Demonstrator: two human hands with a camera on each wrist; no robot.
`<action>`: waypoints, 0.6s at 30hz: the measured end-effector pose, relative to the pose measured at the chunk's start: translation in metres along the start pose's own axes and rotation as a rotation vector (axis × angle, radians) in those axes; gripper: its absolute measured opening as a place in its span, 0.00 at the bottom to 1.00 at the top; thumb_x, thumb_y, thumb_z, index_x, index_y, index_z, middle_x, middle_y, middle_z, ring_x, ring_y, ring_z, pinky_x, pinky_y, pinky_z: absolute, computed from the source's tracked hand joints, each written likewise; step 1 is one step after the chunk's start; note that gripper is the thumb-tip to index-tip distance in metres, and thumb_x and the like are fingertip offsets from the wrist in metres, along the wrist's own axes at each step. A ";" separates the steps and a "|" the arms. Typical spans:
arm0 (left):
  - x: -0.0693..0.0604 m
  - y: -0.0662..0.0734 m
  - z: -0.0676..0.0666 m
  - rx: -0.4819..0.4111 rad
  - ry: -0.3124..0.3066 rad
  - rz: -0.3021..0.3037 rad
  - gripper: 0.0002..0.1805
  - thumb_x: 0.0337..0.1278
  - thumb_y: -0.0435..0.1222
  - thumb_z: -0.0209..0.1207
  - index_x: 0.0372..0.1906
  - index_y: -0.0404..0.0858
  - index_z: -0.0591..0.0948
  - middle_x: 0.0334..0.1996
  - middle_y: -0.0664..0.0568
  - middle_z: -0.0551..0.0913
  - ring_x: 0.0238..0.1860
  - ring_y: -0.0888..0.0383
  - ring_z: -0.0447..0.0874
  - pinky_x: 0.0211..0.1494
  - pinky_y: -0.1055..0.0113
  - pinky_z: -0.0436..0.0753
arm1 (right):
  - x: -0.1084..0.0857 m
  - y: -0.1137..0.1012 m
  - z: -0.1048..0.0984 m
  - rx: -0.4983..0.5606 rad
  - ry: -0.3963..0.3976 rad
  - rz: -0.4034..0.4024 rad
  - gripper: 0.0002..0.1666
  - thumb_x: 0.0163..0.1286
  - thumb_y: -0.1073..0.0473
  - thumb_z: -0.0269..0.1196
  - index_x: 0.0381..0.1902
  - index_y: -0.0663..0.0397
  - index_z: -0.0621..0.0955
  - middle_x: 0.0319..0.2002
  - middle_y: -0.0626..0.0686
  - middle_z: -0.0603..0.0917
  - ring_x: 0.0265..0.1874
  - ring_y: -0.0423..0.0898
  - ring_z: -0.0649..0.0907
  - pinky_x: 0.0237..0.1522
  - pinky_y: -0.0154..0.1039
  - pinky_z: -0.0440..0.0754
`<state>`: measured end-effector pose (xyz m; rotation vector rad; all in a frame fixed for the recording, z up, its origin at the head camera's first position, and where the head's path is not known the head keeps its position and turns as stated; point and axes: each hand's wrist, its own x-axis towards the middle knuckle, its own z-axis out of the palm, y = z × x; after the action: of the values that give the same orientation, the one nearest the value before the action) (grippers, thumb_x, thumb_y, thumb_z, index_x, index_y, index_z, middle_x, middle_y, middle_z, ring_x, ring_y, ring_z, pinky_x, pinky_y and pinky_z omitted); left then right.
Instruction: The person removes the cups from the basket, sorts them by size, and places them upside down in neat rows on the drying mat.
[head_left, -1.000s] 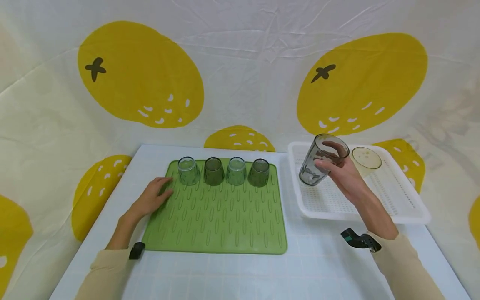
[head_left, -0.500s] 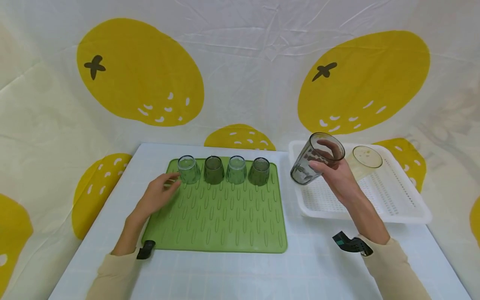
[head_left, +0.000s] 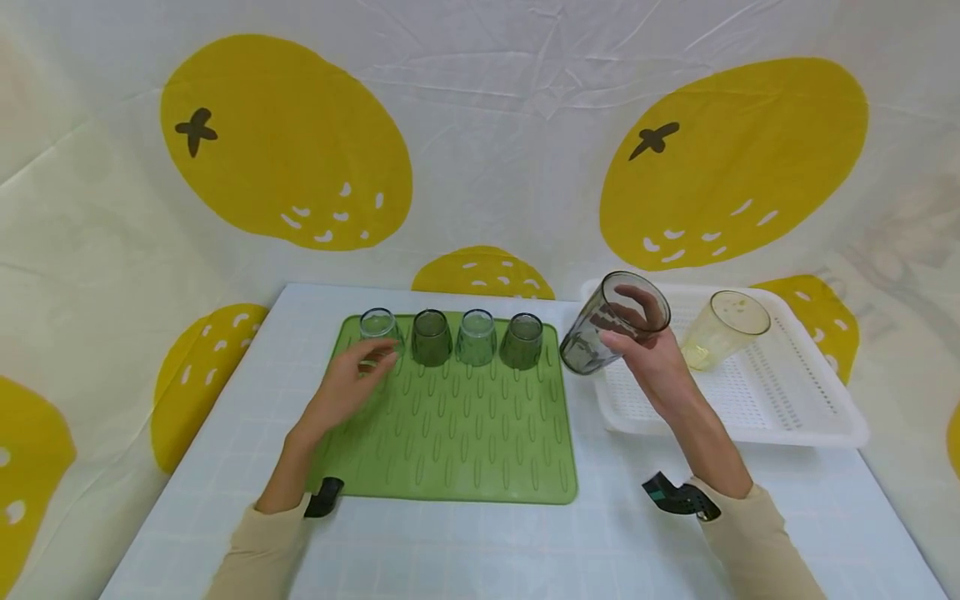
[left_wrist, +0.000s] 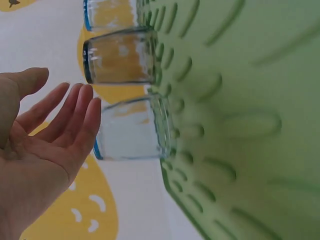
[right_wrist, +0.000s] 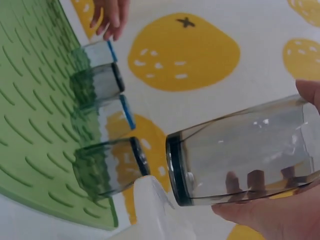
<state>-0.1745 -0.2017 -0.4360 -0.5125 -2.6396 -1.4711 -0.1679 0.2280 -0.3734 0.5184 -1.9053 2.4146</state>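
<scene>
Grey tumbler (head_left: 600,327) slanting in the right hand (head_left: 658,368), near the green mat (head_left: 450,433)

The right hand's fingers and thumb grip the tumbler, its long axis oblique: mouth up and rightward, base down and left of those fingers. Since half a second ago it has shifted left, away from the white basket (head_left: 795,408); the left hand (head_left: 347,390) has come across the leftmost clear glass (head_left: 378,323), fingers relaxed, thumb apart. They partly hide that glass; contact is hard to tell. Three other upturned glasses (head_left: 476,339) stand right of them. A yellow-tinted glass (head_left: 722,329) sits right of the gripping fingers. The right wrist view cuts off the tumbler's mouth.
</scene>
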 end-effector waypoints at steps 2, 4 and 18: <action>0.002 0.002 0.005 -0.018 0.006 0.015 0.20 0.78 0.37 0.56 0.66 0.31 0.78 0.58 0.37 0.82 0.56 0.45 0.81 0.59 0.48 0.81 | -0.001 0.003 0.004 0.006 -0.007 0.002 0.34 0.72 0.76 0.57 0.71 0.46 0.71 0.57 0.49 0.82 0.60 0.51 0.82 0.63 0.37 0.76; 0.004 0.005 0.010 -0.035 0.002 0.028 0.20 0.77 0.37 0.57 0.66 0.32 0.78 0.58 0.38 0.82 0.56 0.46 0.81 0.59 0.49 0.81 | -0.002 0.006 0.008 0.013 -0.012 0.002 0.35 0.71 0.76 0.58 0.71 0.45 0.71 0.57 0.49 0.82 0.61 0.51 0.81 0.64 0.38 0.76; 0.012 0.029 0.037 -0.149 -0.026 0.072 0.21 0.76 0.41 0.58 0.67 0.40 0.78 0.55 0.47 0.84 0.56 0.55 0.81 0.62 0.56 0.81 | -0.003 0.025 0.043 -0.014 -0.054 0.003 0.41 0.68 0.74 0.65 0.75 0.48 0.66 0.62 0.51 0.78 0.68 0.57 0.75 0.69 0.48 0.73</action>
<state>-0.1725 -0.1536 -0.4299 -0.6355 -2.5137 -1.6578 -0.1597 0.1815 -0.3898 0.5864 -1.9437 2.4109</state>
